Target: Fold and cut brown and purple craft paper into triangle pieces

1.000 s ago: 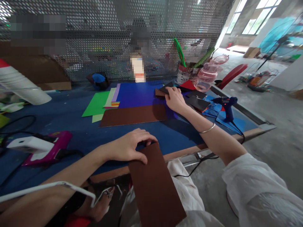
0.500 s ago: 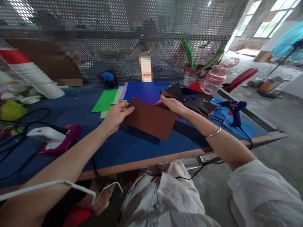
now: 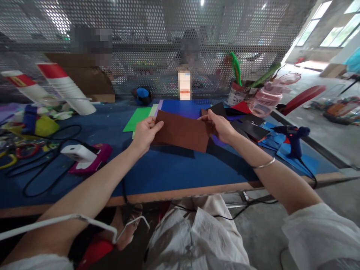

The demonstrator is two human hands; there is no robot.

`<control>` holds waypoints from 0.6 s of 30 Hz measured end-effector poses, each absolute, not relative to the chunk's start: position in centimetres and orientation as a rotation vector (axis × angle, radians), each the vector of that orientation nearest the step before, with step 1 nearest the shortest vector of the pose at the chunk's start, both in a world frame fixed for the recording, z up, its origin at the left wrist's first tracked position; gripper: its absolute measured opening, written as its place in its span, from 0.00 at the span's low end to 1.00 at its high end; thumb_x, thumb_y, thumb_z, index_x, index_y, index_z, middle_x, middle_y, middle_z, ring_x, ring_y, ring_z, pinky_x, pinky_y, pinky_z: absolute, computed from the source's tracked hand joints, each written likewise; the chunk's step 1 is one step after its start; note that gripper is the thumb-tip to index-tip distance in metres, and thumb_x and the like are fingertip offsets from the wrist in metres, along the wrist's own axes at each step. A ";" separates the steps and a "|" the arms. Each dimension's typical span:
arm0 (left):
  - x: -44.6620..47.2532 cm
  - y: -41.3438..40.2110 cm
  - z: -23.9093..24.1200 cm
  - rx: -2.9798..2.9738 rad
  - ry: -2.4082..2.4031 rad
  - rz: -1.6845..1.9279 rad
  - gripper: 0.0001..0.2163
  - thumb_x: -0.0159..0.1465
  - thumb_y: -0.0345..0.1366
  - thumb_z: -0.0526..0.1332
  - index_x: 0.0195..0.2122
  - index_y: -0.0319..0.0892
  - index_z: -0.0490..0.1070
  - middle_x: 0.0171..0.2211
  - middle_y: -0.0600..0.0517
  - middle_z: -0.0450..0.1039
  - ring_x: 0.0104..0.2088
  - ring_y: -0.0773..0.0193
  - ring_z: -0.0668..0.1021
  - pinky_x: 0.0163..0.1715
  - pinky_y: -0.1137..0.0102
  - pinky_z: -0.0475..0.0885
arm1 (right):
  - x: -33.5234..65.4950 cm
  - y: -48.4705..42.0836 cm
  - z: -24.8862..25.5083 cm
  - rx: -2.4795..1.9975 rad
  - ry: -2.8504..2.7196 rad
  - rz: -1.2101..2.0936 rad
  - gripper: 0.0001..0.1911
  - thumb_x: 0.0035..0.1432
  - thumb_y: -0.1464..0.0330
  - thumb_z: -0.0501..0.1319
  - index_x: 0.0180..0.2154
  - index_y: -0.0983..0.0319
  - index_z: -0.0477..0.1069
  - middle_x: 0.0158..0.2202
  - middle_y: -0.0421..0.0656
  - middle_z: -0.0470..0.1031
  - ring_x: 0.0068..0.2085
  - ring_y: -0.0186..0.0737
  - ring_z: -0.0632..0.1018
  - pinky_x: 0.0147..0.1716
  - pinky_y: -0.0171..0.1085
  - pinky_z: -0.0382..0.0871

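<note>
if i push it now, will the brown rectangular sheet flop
Fairly stiff, I'd guess: the brown rectangular sheet looks nearly flat, with the left hand gripping one end. Its thin edge suggests it's light and could bend.

Brown sheet now wholly above tabletop

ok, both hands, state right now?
Left hand: closed on the left end of the brown sheet.
Right hand: at the sheet's right end; whether it grips, can't tell.

The person wore a loose, creased off-white garment with roomy sleeves ending near the elbows, and a thin silver bangle circled the right forearm.
</note>
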State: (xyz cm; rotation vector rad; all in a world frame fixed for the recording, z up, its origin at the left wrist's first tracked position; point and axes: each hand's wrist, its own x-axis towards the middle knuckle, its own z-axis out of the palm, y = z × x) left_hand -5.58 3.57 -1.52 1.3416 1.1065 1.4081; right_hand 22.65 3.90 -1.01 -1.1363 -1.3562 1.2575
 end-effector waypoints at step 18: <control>-6.3 4.5 -0.3 1.062 1.139 1.502 0.14 0.51 0.39 0.78 0.33 0.46 0.75 0.31 0.55 0.83 0.37 0.57 0.85 0.36 0.65 0.83 | 22.5 2.2 -0.4 -1.011 -2.061 -0.188 0.17 0.65 0.71 0.60 0.45 0.48 0.85 0.69 0.40 0.69 0.67 0.53 0.68 0.66 0.58 0.65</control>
